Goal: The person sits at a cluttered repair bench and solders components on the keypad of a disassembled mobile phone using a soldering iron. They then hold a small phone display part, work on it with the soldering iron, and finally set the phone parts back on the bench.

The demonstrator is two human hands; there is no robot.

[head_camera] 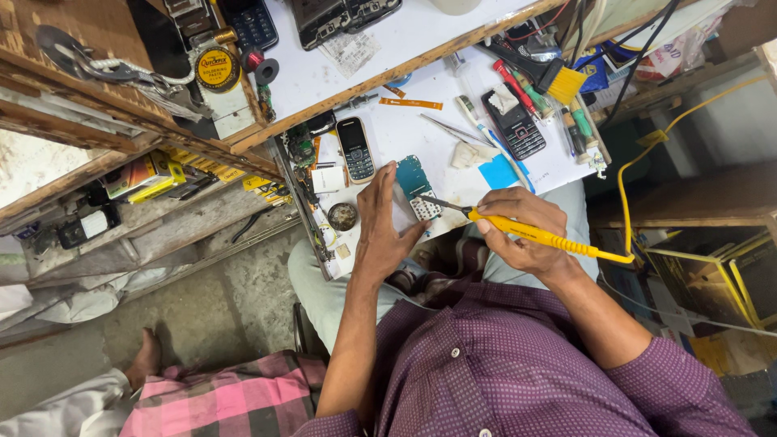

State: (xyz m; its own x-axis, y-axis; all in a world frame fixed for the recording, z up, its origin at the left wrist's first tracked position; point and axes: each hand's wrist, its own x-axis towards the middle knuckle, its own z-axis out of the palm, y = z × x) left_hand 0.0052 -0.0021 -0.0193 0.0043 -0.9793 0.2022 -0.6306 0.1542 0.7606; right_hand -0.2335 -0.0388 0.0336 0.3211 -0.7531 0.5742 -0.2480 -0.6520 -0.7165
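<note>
Teal circuit board (pixel 415 187) lies flat on the white work surface (pixel 405 133), near its front edge, long axis running from the person toward the shelf, keypad contacts at the near end. Left hand (pixel 380 222) rests palm-down beside it, fingers pressed together and extended along the board's left edge, thumb reaching toward the near end; reads as pinning it so it won't slide under the tip. Right hand (pixel 518 226) pinches the yellow soldering iron (pixel 530 233) pen-style, fingers curled tight round the handle close to the metal shaft, likely for fine tip control. Iron's long axis runs nearly horizontal, tip pointing left onto the board's lower right edge, yellow cord (pixel 623 186) trailing off to the right and up, clear of the work. Can't tell whether tip is actually touching the board. Further out: a small round tin (pixel 342 216) just left of the left hand, a dark keypad phone (pixel 355 148) above it, a second phone (pixel 516 123) with a white scrap on it to the upper right, tweezers (pixel 453 129) between them, a yellow-bristle brush (pixel 538 71) behind. Raised wooden shelf (pixel 243 137) carries a solder paste tin (pixel 217 70). Another person's bare foot (pixel 146 356) at lower left.
</note>
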